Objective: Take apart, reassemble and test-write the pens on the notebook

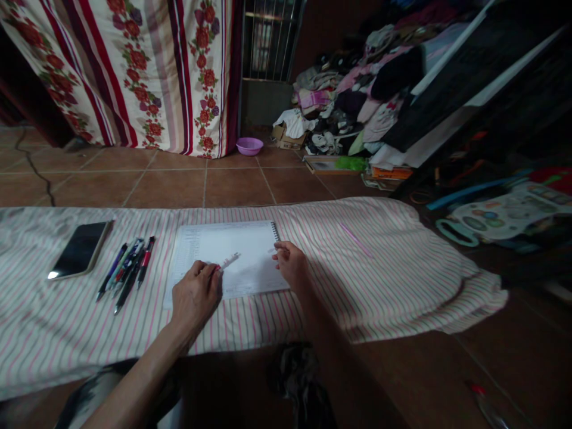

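Observation:
A spiral notebook lies open at a white page on a striped cloth. My left hand rests over the lower left of the page. Its thumb and fingers are closed on the pinkish end of a slim pen with a pale, patterned barrel, which points up and to the right. My right hand is at the page's right side, by the spiral binding. Its fingers are pinched together, and a small greyish thing shows faintly at their tips, too blurred to name.
Several pens lie bunched left of the notebook, beside a dark-screened phone. A thin pink stick lies to the right on the striped cloth. Beyond are a purple basin, a floral curtain and heaped clothes.

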{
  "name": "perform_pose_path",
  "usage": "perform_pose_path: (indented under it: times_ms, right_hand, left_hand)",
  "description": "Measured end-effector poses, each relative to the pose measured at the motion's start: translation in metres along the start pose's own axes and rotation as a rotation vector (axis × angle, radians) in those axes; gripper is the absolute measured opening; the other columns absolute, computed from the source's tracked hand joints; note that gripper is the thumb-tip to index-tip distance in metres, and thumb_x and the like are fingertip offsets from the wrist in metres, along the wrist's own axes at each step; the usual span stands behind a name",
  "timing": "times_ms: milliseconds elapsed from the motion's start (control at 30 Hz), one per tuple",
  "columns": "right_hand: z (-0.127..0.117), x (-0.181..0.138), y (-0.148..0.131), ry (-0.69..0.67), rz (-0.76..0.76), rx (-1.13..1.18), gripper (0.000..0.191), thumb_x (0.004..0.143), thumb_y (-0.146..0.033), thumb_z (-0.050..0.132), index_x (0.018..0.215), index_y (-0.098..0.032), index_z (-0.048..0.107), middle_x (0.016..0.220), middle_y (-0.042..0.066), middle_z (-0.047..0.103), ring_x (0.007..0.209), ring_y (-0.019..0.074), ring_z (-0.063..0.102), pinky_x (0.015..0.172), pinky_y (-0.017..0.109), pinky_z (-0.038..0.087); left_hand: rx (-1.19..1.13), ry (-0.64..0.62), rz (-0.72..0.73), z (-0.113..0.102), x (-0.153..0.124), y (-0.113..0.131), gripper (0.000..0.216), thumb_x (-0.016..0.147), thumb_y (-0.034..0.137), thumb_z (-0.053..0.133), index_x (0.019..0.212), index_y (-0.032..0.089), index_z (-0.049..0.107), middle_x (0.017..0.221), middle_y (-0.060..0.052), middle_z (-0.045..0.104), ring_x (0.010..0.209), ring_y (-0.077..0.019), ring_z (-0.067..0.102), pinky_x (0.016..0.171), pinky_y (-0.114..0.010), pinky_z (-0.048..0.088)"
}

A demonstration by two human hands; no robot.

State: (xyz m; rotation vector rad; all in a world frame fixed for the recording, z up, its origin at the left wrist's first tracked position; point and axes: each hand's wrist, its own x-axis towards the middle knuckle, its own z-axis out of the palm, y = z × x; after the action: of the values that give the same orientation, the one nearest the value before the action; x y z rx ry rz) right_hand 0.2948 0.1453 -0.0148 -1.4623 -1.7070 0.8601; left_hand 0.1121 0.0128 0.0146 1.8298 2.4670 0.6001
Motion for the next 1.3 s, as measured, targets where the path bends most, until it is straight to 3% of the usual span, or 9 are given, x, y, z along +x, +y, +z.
perform_pose_path:
  times_ms: [467, 633, 833, 1000, 1300]
  right_hand:
    - [-0.002, 0.001, -0.006, -0.006, -0.072, -0.094, 0.026, 0.076, -0.022, 0.041, 0.088, -0.016, 0.063, 0.067, 0.003, 0.066, 0.056, 0.0137, 0.061, 0.054, 0.024, 0.049]
    - [-0.001, -0.004, -0.013, 0.016, -0.121, -0.093, 0.024, 0.077, -0.024, 0.042, 0.087, -0.016, 0.062, 0.071, 0.004, 0.065, 0.056, 0.0127, 0.061, 0.052, 0.022, 0.048]
    - [0.009, -0.013, -0.025, -0.049, -0.168, -0.036, 0.022, 0.078, -0.027, 0.045, 0.089, -0.017, 0.062, 0.081, 0.005, 0.066, 0.061, 0.0124, 0.061, 0.052, 0.021, 0.049]
    - [0.012, -0.008, -0.017, -0.053, -0.171, 0.015, 0.023, 0.078, -0.029, 0.046, 0.09, -0.018, 0.063, 0.084, 0.005, 0.066, 0.061, 0.013, 0.061, 0.054, 0.023, 0.05]
    - [-0.012, 0.006, -0.001, 0.009, -0.047, 0.068, 0.029, 0.074, -0.031, 0.048, 0.091, -0.015, 0.065, 0.062, 0.003, 0.063, 0.054, 0.0147, 0.06, 0.049, 0.023, 0.046]
  left_hand:
    - [-0.025, -0.073, -0.033, -0.001, 0.012, 0.0, 0.032, 0.088, 0.037, 0.037, 0.096, 0.021, 0.063, 0.091, -0.003, 0.058, 0.071, -0.0138, 0.059, 0.053, -0.024, 0.037]
    - [-0.019, -0.088, 0.001, 0.0, 0.014, 0.001, 0.032, 0.088, 0.036, 0.035, 0.094, 0.021, 0.063, 0.087, -0.003, 0.057, 0.07, -0.0138, 0.058, 0.052, -0.023, 0.037]
    - [0.007, -0.084, 0.04, 0.003, 0.014, -0.008, 0.032, 0.088, 0.036, 0.036, 0.09, 0.021, 0.064, 0.084, -0.004, 0.056, 0.077, -0.0162, 0.056, 0.058, -0.025, 0.04]
    - [0.031, -0.086, 0.106, 0.002, 0.017, -0.015, 0.029, 0.088, 0.031, 0.038, 0.087, 0.019, 0.064, 0.081, -0.005, 0.054, 0.077, -0.0166, 0.053, 0.065, -0.026, 0.042]
    - [0.012, -0.058, 0.131, 0.005, 0.021, -0.026, 0.028, 0.087, 0.03, 0.039, 0.087, 0.018, 0.065, 0.081, -0.005, 0.055, 0.076, -0.0168, 0.053, 0.067, -0.027, 0.043]
